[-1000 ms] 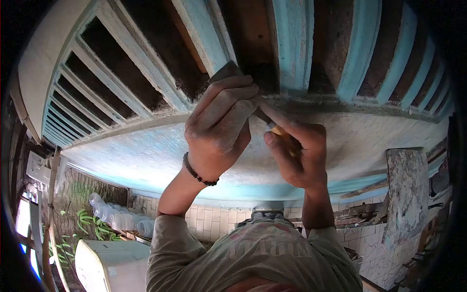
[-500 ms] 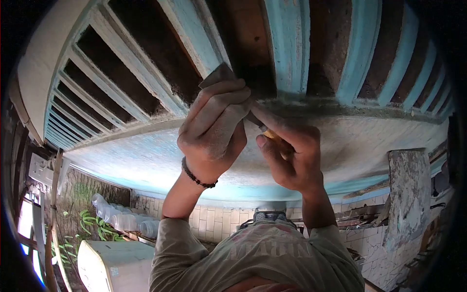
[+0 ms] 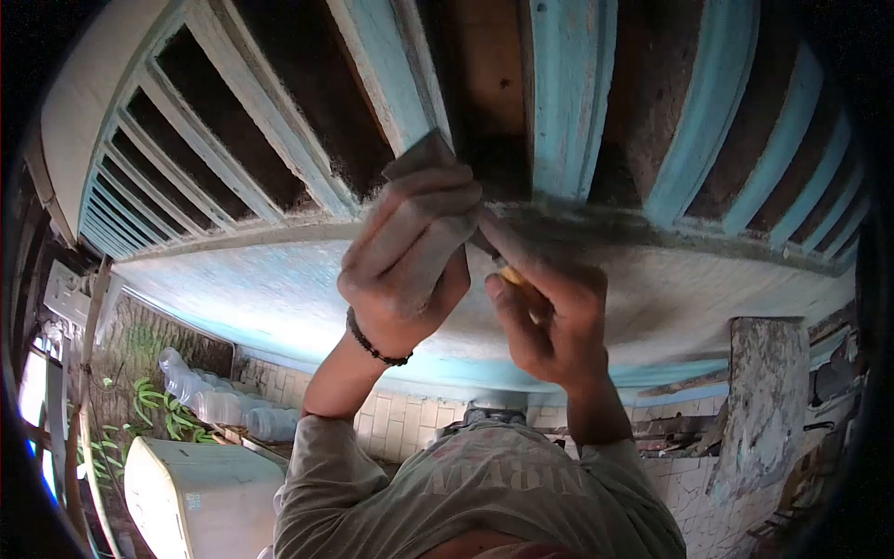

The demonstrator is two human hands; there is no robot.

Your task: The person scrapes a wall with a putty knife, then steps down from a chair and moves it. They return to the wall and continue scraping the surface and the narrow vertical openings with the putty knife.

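The view and the two hands have shifted slightly since the earlier frame: the plank (image 3: pixel 762 401) at right sits lower in view, the slats on the far right lie further right, and the right hand (image 3: pixel 559 312) is a little lower; the scraper (image 3: pixel 419 155) shows its blade at the near end of a blue slat (image 3: pixel 396 84), left of centre, as it does in the earlier frame. Its long axis runs slantwise, from the yellow handle (image 3: pixel 511 276) near and right to the blade far and left; the blade lies beyond the fingers of the left hand (image 3: pixel 400 261), which is the nearer hand to it. The left hand is closed over the blade's lower part, fingers folded; the right hand is closed around the handle, its index finger stretched along the tool; whether the edge presses on the slat I cannot tell. Nearer than the slats runs a ledge (image 3: pixel 615 221), then a painted surface (image 3: pixel 652 275); a dark bracelet (image 3: pixel 366 345) circles the left wrist; clear plastic containers (image 3: pixel 221 407) lie at near left.
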